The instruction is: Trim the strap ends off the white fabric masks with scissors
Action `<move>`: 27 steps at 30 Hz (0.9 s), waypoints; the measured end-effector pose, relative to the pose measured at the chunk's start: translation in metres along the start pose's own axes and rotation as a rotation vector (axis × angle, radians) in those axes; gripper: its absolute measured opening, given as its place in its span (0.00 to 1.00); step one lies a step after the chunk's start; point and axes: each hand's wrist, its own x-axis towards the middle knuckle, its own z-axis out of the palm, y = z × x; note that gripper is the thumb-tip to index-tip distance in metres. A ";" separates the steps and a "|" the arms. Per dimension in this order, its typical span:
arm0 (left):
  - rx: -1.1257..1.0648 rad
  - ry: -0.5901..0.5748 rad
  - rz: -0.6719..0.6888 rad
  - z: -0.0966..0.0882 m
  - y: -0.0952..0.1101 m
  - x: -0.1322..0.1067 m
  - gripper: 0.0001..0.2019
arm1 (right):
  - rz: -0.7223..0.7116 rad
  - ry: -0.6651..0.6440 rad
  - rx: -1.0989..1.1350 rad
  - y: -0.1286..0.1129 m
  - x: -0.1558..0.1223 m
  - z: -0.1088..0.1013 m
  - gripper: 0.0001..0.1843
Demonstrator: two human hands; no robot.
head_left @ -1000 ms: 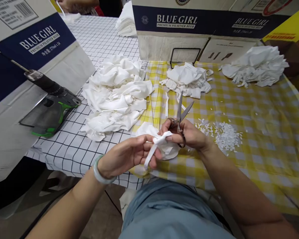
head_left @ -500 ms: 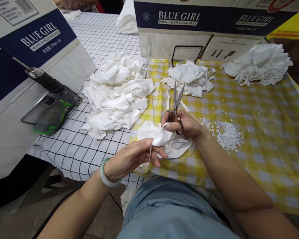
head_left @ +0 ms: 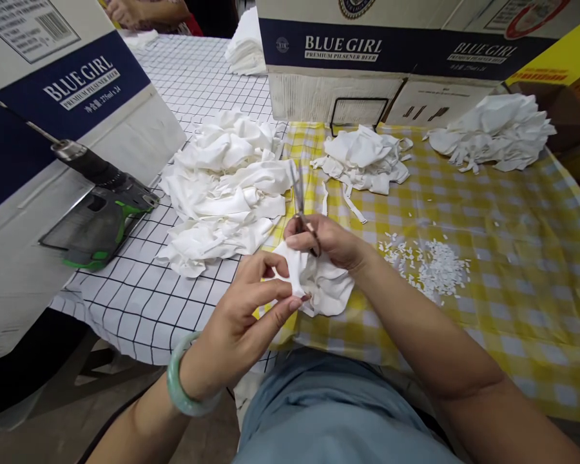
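Note:
My left hand (head_left: 261, 299), a green bangle on its wrist, pinches the edge of a white cloth piece (head_left: 327, 290) between thumb and fingers. My right hand (head_left: 326, 238) is closed around the handles of a pair of scissors (head_left: 298, 190), whose blades point away from me, slightly parted and blurred. The cloth's upper edge also runs up to the right hand's fingers; whether they grip it is partly hidden. Left of the hands lies a large heap of white cloth pieces (head_left: 227, 180). Beyond the scissors sits a smaller white cloth pile (head_left: 365, 158) with loose strips.
Small white clippings (head_left: 439, 267) lie on the yellow checked cloth (head_left: 512, 309) at right. Another white pile (head_left: 495, 132) is farther back. Beer cartons (head_left: 338, 84) stand behind and at left, near a power drill (head_left: 106, 200). Another person's hand (head_left: 125, 11) shows far left.
The left hand has turned over and now pinches the cloth edge. My right hand has moved left with the scissors, whose blades are closer together. The cloth has shifted left and bunched.

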 end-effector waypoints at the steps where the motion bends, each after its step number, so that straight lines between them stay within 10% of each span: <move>1: 0.020 0.066 0.058 0.001 0.001 0.001 0.07 | 0.018 -0.019 0.015 0.007 0.003 0.007 0.14; 5: -0.278 0.241 0.035 0.013 -0.009 0.008 0.09 | 0.013 -0.086 0.026 0.032 0.003 0.026 0.21; 11: -0.412 0.328 -0.141 0.041 -0.031 0.009 0.09 | -0.048 0.378 -0.432 0.018 -0.054 0.003 0.22; 17: -0.308 0.228 -0.126 0.069 -0.032 0.013 0.11 | 0.024 0.238 -1.021 0.012 -0.116 -0.004 0.26; 27: -0.156 0.192 0.040 0.085 -0.033 0.016 0.08 | 0.008 0.242 -1.056 0.022 -0.137 -0.008 0.26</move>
